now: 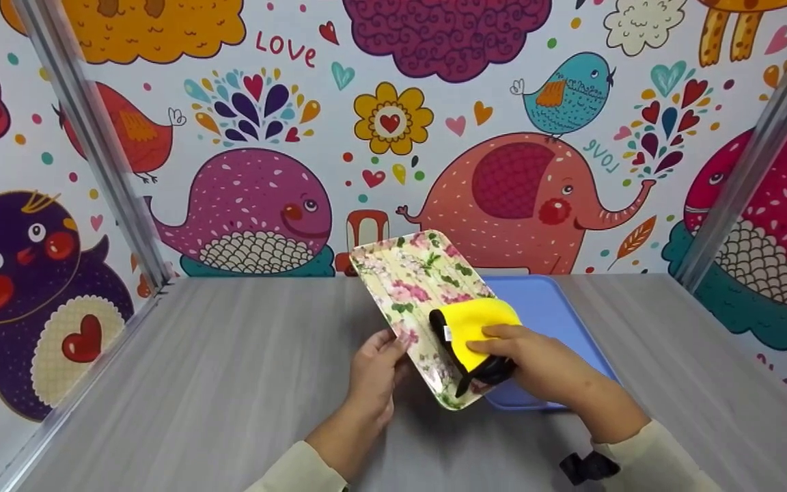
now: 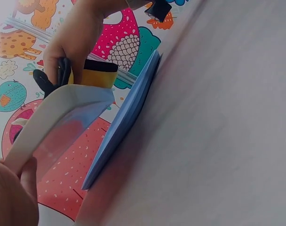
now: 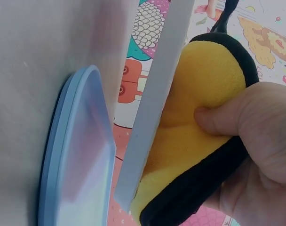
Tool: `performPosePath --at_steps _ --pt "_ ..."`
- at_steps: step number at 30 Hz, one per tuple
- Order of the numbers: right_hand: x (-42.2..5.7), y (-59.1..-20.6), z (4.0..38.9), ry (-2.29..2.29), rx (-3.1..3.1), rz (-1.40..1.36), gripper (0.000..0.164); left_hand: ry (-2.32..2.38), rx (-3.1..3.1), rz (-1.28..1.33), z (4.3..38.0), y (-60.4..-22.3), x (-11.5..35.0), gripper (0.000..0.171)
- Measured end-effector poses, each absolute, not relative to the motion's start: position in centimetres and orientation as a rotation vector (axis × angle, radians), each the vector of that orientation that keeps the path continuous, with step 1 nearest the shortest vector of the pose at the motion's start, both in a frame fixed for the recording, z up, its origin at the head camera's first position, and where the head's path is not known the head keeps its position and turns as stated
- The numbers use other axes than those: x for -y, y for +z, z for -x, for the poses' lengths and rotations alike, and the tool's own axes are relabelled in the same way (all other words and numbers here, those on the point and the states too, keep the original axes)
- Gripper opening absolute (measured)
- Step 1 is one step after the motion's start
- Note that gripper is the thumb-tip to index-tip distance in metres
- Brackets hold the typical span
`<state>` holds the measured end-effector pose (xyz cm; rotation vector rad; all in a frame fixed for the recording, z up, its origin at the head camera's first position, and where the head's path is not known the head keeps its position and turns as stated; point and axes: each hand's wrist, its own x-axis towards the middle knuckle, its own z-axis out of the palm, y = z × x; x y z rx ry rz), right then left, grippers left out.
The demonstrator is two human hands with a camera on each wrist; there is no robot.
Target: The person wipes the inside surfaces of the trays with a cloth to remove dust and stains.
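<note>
A floral tray [image 1: 410, 290] is held tilted above the table, its flowered face toward the head camera. My left hand [image 1: 374, 376] grips its left long edge, thumb at the rim and the other fingers behind it. A folded yellow cloth with black edging [image 1: 473, 328] lies against the tray's face near its right side. My right hand [image 1: 544, 365] holds this cloth; in the right wrist view the thumb [image 3: 218, 120] presses into the yellow side. From the left wrist view the tray's pale underside [image 2: 63, 127] shows.
A blue tray [image 1: 557, 314] lies on the grey table [image 1: 243, 369], behind and to the right of the floral tray and partly hidden by it. Walls with cartoon animals [image 1: 257, 198] enclose the table's back and sides, with metal posts [image 1: 93, 137] at the corners.
</note>
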<state>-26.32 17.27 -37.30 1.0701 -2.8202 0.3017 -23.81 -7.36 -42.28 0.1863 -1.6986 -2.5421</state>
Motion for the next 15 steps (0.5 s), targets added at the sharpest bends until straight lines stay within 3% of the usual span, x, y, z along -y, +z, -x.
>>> performPosePath --at_steps 15 --pt "-16.58 -36.66 25.29 0.292 2.897 -1.086 0.061 -2.513 1.701 -0.196 23.92 -42.32 7.79 0.041"
